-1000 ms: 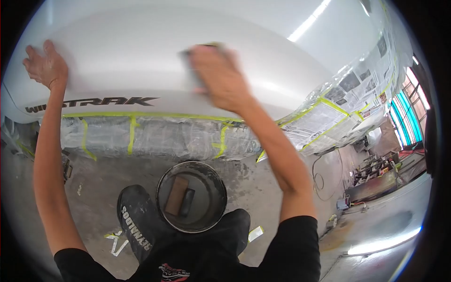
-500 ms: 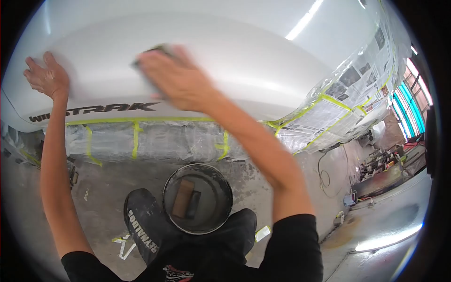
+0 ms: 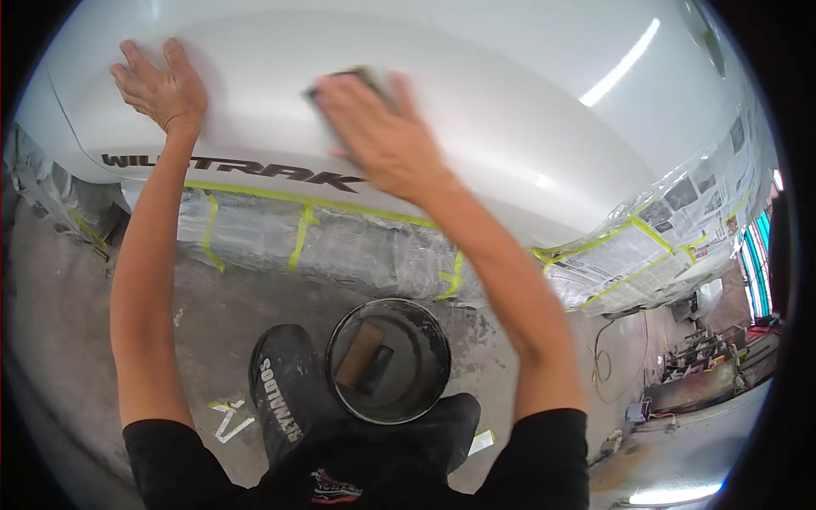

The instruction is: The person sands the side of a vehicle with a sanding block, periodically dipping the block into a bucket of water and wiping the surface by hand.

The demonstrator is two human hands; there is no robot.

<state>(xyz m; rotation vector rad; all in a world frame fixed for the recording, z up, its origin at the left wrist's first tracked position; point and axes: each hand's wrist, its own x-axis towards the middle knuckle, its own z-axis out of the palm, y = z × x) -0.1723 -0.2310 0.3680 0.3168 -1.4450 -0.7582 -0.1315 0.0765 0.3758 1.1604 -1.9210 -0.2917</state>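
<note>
Pad (image 3: 367,78), dark and blurred, lies under the right hand (image 3: 382,140) at the upper middle of the frame, pressed against the pale car panel (image 3: 510,110) with the fingers laid over it, though the blur makes its exact shape hard to tell. Well apart from it, at the upper left, the left hand (image 3: 170,92) rests on the panel with fingers spread, above the dark lettering (image 3: 272,170). At the lower middle, a bucket (image 3: 439,374) holds a brown block (image 3: 360,355) and a dark block (image 3: 377,369) side by side.
</note>
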